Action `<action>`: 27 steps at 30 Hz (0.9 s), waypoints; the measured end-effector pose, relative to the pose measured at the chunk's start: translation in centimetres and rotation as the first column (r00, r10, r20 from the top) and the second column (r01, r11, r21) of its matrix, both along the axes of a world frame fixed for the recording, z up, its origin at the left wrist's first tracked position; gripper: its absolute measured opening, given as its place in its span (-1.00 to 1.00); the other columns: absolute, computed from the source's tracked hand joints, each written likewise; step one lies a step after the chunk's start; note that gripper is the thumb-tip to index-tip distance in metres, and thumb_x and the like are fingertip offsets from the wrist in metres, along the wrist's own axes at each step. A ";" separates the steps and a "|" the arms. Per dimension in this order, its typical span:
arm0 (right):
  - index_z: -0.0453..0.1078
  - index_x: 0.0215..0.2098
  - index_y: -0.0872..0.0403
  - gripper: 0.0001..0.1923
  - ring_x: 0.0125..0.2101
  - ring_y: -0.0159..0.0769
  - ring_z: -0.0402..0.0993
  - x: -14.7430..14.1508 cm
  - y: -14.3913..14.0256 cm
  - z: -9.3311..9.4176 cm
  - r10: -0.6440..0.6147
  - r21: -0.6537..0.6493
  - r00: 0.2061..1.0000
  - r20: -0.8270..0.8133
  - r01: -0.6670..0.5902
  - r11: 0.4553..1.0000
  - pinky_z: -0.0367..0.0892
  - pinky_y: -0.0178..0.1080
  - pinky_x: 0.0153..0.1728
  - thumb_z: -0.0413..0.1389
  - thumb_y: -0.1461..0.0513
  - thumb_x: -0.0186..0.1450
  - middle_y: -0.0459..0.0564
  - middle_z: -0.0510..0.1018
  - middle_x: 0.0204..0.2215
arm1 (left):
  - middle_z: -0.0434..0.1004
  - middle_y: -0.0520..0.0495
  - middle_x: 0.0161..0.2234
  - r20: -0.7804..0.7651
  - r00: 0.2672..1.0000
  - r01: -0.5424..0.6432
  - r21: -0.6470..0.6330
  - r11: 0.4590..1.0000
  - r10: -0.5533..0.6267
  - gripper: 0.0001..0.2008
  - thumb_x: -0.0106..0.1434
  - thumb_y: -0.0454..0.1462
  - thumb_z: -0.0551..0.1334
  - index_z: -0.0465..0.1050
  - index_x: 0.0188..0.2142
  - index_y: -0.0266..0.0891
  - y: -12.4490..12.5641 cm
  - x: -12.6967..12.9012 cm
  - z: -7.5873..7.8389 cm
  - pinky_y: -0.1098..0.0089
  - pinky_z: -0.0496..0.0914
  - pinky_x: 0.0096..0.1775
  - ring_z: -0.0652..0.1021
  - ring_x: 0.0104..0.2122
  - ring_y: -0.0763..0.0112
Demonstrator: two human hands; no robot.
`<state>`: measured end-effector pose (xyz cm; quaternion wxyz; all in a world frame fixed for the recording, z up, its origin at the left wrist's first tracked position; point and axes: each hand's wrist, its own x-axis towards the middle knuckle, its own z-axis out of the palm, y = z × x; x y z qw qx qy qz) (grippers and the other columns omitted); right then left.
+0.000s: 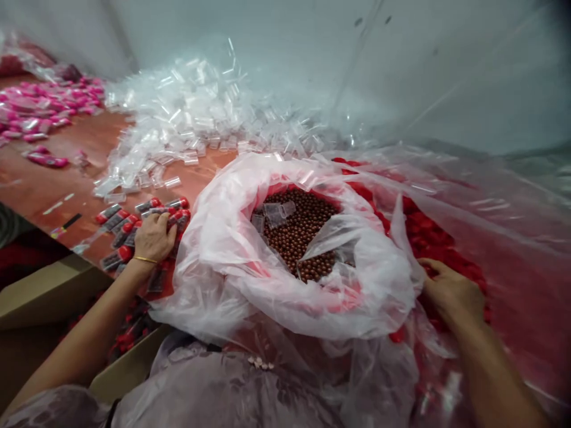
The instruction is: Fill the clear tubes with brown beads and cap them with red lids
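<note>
My left hand point(154, 238) is at the left, its fingers closed over a group of clear tubes with red caps point(119, 229), filled with small dark balls. It seems to grip one of these tubes, partly hidden under the fingers. My right hand point(455, 294) is curled at the right edge of a white plastic bag point(223, 238), beside a heap of red caps point(426, 232). Its fingertips are partly hidden, so what they hold is unclear. Inside the open bag lie small brown balls point(307, 232), with a few empty clear tubes point(277, 213) on top.
A large heap of empty clear tubes point(191, 113) lies along the wall. Pink pieces point(49, 104) are piled at the far left of the orange-red table point(100, 134). Below its near left edge stands a cardboard box point(49, 288) with more red-capped tubes. Clear plastic sheeting point(504, 214) covers the right side.
</note>
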<state>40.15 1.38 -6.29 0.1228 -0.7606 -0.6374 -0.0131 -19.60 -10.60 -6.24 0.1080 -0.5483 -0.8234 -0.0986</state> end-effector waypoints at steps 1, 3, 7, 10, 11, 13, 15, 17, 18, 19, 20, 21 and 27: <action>0.59 -0.21 -0.07 -0.64 -0.74 -0.36 0.16 -0.2 -0.5 0.3 -0.086 -0.059 0.996 -0.032 0.084 0.995 0.08 -0.16 -0.61 0.08 0.04 0.11 0.29 0.57 -0.51 | 0.37 -0.36 -0.03 -0.017 0.999 0.047 0.036 0.998 -0.046 -0.51 0.27 -0.08 -0.01 0.30 0.03 -0.39 0.3 0.2 0.7 0.20 0.30 -0.12 0.42 -0.06 0.01; 0.54 -0.09 -0.02 -0.58 -0.67 -0.31 0.24 -0.8 -1.2 1.0 -0.223 -0.157 0.972 -0.076 0.209 0.965 0.16 -0.17 -0.55 0.09 0.07 0.12 0.26 0.59 -0.44 | 0.38 -0.33 -0.01 -0.058 0.984 0.175 0.145 0.974 -0.168 -0.56 0.27 -0.11 0.02 0.32 0.01 -0.37 0.9 1.2 2.9 0.20 0.29 -0.05 0.41 -0.02 0.05; 0.36 0.12 0.01 -0.47 -0.48 -0.14 0.40 -2.8 -2.1 2.1 -0.316 -0.129 0.946 -0.075 0.305 0.944 0.22 -0.16 -0.43 -0.04 0.07 0.21 0.14 0.58 -0.40 | 0.50 -0.15 -0.14 -0.195 0.818 0.575 0.271 0.772 -0.541 -0.73 0.31 -0.24 0.02 0.39 -0.07 -0.23 3.5 6.4 7.9 0.27 0.29 -0.06 0.46 -0.15 0.25; 0.26 0.18 0.06 -0.41 -0.40 -0.08 0.43 -3.9 -2.3 2.3 -0.319 -0.062 0.944 -0.079 0.315 0.947 0.24 -0.14 -0.39 -0.06 0.06 0.22 0.12 0.57 -0.36 | 0.53 -0.09 -0.18 -0.239 0.549 0.834 0.093 0.544 -0.801 -0.73 0.31 -0.35 0.00 0.42 -0.11 -0.17 7.6 11.2 9.7 0.34 0.29 -0.18 0.46 -0.23 0.34; 0.27 0.17 0.09 -0.41 -0.38 -0.07 0.44 -4.0 -2.4 2.3 -0.303 -0.027 0.950 -0.074 0.302 0.953 0.25 -0.14 -0.36 -0.05 0.07 0.21 0.11 0.57 -0.38 | 0.53 -0.09 -0.20 -0.235 0.479 0.870 -0.003 0.493 -0.846 -0.74 0.30 -0.35 0.01 0.44 -0.13 -0.17 9.3 12.5 9.8 0.34 0.28 -0.22 0.45 -0.24 0.33; 0.36 0.09 0.12 -0.46 -0.37 -0.07 0.44 -4.0 -2.7 2.1 -0.262 0.054 0.964 -0.054 0.265 0.963 0.26 -0.11 -0.27 -0.01 0.11 0.17 0.06 0.51 -0.52 | 0.53 -0.12 -0.27 -0.222 0.391 0.880 -0.194 0.434 -0.893 -0.77 0.28 -0.34 0.05 0.47 -0.21 -0.18 12.7 14.4 9.4 0.34 0.23 -0.28 0.45 -0.25 0.29; 0.43 0.00 0.15 -0.49 -0.42 -0.10 0.41 -3.7 -3.2 2.0 -0.221 0.125 0.973 -0.068 0.228 0.966 0.26 -0.11 -0.23 0.01 0.12 0.14 -0.02 0.41 -0.65 | 0.52 -0.15 -0.32 -0.216 0.327 0.855 -0.347 0.386 -0.920 -0.79 0.27 -0.33 0.07 0.50 -0.27 -0.19 15.7 15.5 8.5 0.33 0.19 -0.28 0.45 -0.24 0.27; 0.46 -0.04 0.15 -0.50 -0.51 -0.17 0.36 -3.2 -4.0 1.8 -0.175 0.179 0.975 -0.137 0.198 0.964 0.27 -0.15 -0.29 0.02 0.10 0.12 -0.06 0.36 -0.68 | 0.53 -0.15 -0.32 -0.214 0.253 0.836 -0.442 0.324 -0.944 -0.77 0.27 -0.34 0.07 0.51 -0.27 -0.17 17.8 16.1 7.6 0.31 0.18 -0.24 0.45 -0.23 0.26; 0.47 -0.06 0.15 -0.50 -0.55 -0.21 0.34 -3.0 -4.4 1.8 -0.155 0.206 0.972 -0.177 0.191 0.960 0.27 -0.18 -0.34 0.03 0.09 0.10 -0.06 0.38 -0.66 | 0.53 -0.15 -0.31 -0.209 0.215 0.831 -0.474 0.291 -0.954 -0.77 0.26 -0.35 0.08 0.52 -0.24 -0.15 18.5 16.2 7.2 0.30 0.18 -0.22 0.46 -0.22 0.25; 0.48 -0.08 0.14 -0.51 -0.56 -0.24 0.33 -2.8 -4.9 1.8 -0.139 0.235 0.967 -0.215 0.190 0.953 0.27 -0.19 -0.37 0.05 0.09 0.09 -0.04 0.41 -0.63 | 0.54 -0.15 -0.30 -0.198 0.186 0.824 -0.501 0.262 -0.962 -0.76 0.25 -0.34 0.09 0.51 -0.19 -0.13 18.9 16.4 6.8 0.29 0.18 -0.21 0.46 -0.22 0.25; 0.49 -0.12 0.15 -0.53 -0.55 -0.25 0.33 -2.7 -5.2 1.8 -0.129 0.266 0.960 -0.248 0.195 0.944 0.27 -0.21 -0.38 0.07 0.09 0.08 -0.01 0.45 -0.59 | 0.55 -0.15 -0.28 -0.178 0.173 0.816 -0.524 0.242 -0.969 -0.75 0.24 -0.32 0.12 0.50 -0.14 -0.11 19.1 16.6 6.5 0.29 0.18 -0.21 0.47 -0.23 0.25; 0.50 -0.15 0.15 -0.56 -0.54 -0.27 0.33 -2.7 -5.5 1.8 -0.123 0.291 0.954 -0.274 0.204 0.935 0.27 -0.21 -0.38 0.09 0.10 0.07 0.01 0.47 -0.56 | 0.56 -0.14 -0.27 -0.146 0.176 0.810 -0.541 0.227 -0.974 -0.72 0.23 -0.30 0.13 0.48 -0.09 -0.09 19.3 16.7 6.3 0.30 0.19 -0.21 0.47 -0.25 0.25; 0.51 -0.25 0.08 -0.69 -0.53 -0.32 0.32 -3.1 -5.5 0.7 -0.088 0.163 0.927 -0.366 0.156 0.974 0.23 -0.23 -0.40 0.15 0.23 0.02 -0.03 0.44 -0.53 | 0.56 -0.08 -0.20 0.093 0.338 0.841 -0.476 0.257 -0.936 -0.66 0.18 -0.29 0.17 0.46 -0.03 -0.06 19.5 17.4 5.7 0.38 0.26 -0.22 0.50 -0.23 0.30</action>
